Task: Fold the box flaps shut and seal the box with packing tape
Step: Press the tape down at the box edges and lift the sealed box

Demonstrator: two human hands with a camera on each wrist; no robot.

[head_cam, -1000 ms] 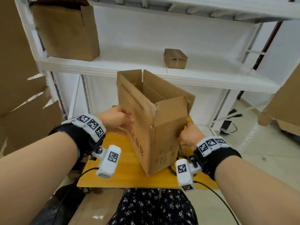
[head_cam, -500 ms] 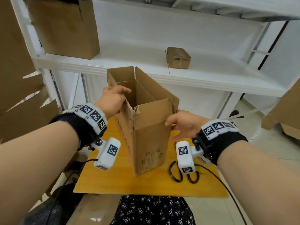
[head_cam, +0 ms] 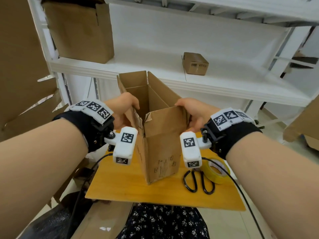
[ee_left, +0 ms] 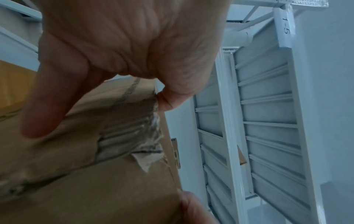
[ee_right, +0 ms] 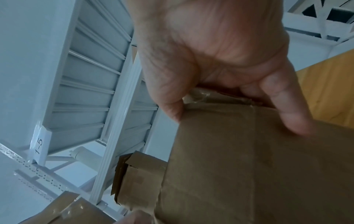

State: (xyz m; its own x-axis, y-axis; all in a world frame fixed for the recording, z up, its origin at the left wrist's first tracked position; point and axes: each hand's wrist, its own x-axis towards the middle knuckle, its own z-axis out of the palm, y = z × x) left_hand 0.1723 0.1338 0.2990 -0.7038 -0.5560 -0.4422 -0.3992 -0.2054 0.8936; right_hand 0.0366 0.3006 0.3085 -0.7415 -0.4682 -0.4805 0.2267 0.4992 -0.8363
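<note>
Both hands have climbed from the sides of the box (head_cam: 160,145) to its top flaps since a second ago, and the box now stands upright rather than tilted, near the middle of the wooden table (head_cam: 120,183). The left hand (head_cam: 123,109) grasps the left flap, fingers curled over its edge and thumb pressed on the outer face; the left wrist view shows torn tape residue on the cardboard just under the thumb. The right hand (head_cam: 193,112) grasps the right flap the same way, fingers over the edge. All four flaps still stand up and the box is open. A roll of yellow packing tape (head_cam: 215,170) lies by the table's right edge, with black-handled scissors (head_cam: 198,181) touching it, both just beside the box. Behind, on the white shelf (head_cam: 138,66), sit a small cardboard box (head_cam: 195,63) and a larger one.
</note>
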